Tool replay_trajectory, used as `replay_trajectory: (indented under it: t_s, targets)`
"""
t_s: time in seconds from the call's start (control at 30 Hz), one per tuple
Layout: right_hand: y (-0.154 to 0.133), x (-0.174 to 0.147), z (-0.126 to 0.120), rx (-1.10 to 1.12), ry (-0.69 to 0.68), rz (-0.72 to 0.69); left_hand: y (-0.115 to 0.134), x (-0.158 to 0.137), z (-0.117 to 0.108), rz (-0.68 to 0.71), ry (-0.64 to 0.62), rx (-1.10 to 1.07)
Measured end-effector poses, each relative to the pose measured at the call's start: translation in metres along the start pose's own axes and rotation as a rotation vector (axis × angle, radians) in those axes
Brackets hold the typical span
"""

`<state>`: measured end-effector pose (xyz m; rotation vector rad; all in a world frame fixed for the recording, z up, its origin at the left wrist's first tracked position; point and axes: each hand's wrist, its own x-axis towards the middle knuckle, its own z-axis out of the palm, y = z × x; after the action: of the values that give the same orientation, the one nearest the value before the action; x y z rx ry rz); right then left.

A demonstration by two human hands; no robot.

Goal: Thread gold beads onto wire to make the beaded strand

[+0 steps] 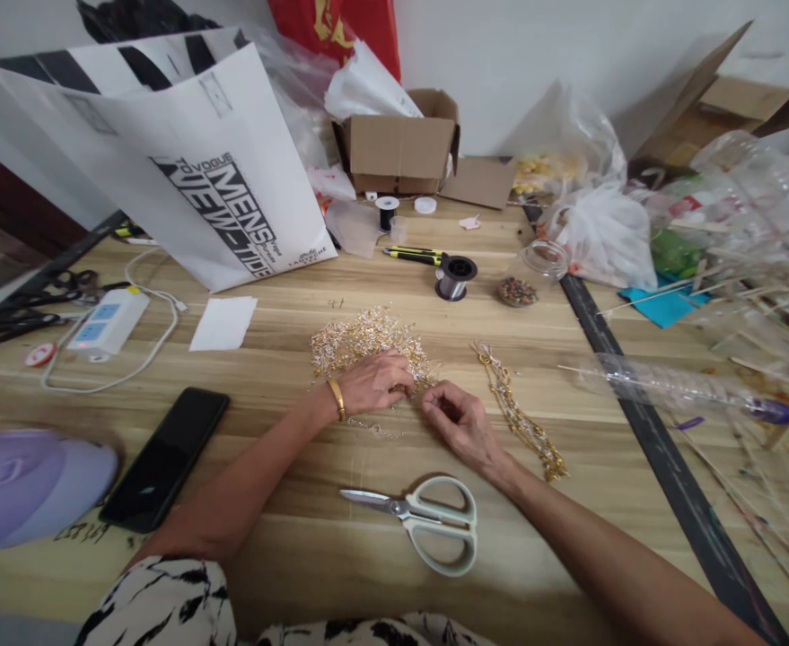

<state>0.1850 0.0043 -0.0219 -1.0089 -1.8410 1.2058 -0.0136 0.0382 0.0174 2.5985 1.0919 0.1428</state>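
– Where are the hands?
– Frame centre. My left hand (375, 381) rests fingers-down on the bead pile (367, 345); right hand (458, 423) is curled, pinching something too small to tell.
– Scissors (421, 520)?
– Lower centre, untouched.

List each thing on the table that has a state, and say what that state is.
scissors: closed, lying flat
cardboard box: flaps open
phone: screen dark
power strip: red light on
glass jar: on its side
left hand: fingers curled on the pile of beads
right hand: pinching, contents hidden
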Motion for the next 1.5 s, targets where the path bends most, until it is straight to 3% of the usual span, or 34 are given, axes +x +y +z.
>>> replay_trajectory:
  t_s: [1.1,1.3,1.5]
  targets:
    - [-0.002,0.002,-0.001,-0.033,-0.009,0.009,0.0,0.001,0.001,0.066,0.008,0.006]
    - [-0.003,0.001,-0.001,-0.027,-0.012,0.009,-0.002,0.0,-0.002,0.047,0.031,-0.01]
    - [-0.005,0.001,-0.002,-0.031,-0.017,0.022,-0.008,-0.001,-0.009,-0.051,0.125,-0.177]
